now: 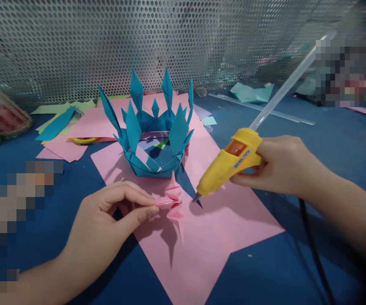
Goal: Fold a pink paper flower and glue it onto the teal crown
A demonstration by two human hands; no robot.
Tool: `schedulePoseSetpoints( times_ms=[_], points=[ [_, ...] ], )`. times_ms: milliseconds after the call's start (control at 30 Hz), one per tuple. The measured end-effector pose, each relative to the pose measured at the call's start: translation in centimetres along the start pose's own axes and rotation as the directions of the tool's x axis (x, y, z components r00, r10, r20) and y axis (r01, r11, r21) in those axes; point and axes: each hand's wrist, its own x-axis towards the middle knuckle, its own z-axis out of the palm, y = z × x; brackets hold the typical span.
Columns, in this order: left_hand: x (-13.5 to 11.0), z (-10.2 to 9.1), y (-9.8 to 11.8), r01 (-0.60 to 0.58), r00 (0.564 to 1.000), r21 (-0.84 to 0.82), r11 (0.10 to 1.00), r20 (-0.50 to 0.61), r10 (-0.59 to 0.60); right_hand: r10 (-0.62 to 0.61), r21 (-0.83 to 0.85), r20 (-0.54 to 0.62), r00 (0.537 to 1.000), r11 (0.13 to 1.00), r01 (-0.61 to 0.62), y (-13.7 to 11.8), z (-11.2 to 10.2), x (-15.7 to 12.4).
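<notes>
Between thumb and fingertips, my left hand (115, 212) pinches a folded pink paper piece (174, 199) with pointed tips. Its creased end faces right, and it is held above pink paper sheets. My right hand (281, 165) is wrapped round a yellow hot glue gun (227, 163). The nozzle points down and left, a short gap to the right of the pink piece. A long clear glue stick (292, 84) juts from the gun's back. Just beyond my left hand stands a blue folded-paper crown (155, 169) with upright pointed leaves.
Pink sheets (233, 224) lie on the blue table (74, 190). Paper scraps and yellow-handled scissors (85, 140) are at the back left, near a clear jar (3, 110). Further glue sticks (265, 110) lie at the back right. A perforated metal panel (106, 46) stands behind. The gun's black cord (313, 250) runs down right.
</notes>
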Motion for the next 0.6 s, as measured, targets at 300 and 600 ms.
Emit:
schedulePoseSetpoints(
  times_ms=[300,600],
  points=[
    [0.0,-0.3,0.6,-0.211,0.940,-0.298,0.931,0.200,0.277,0.640,-0.094,-0.011,0.769,0.765,-0.638,6.9,1.0,0.9],
    [0.4,0.1,0.6,0.080,0.991,-0.395,0.915,0.129,-0.031,0.323,-0.052,-0.250,0.913,0.937,-0.346,4.9,1.5,0.1]
  ],
)
